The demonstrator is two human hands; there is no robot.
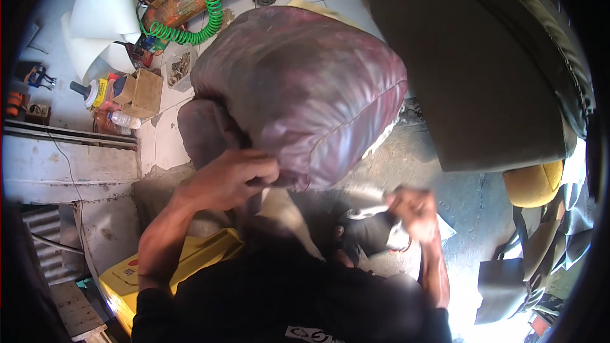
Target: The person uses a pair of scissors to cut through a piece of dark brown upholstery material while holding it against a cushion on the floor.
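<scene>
A big maroon leather cushion fills the middle of the head view, tilted up in front of me. My left hand grips its lower edge, fingers curled over the dark seam. To the right, my right hand is closed around a pale, blurred object; I cannot tell what it is. White cloth or paper hangs below that fist. A second dull maroon cushion sits behind the left hand.
A large brown sofa piece stands at the upper right, with yellow foam under it. A green coiled hose, a cardboard box and bottles lie at the upper left. A yellow container sits by my left arm.
</scene>
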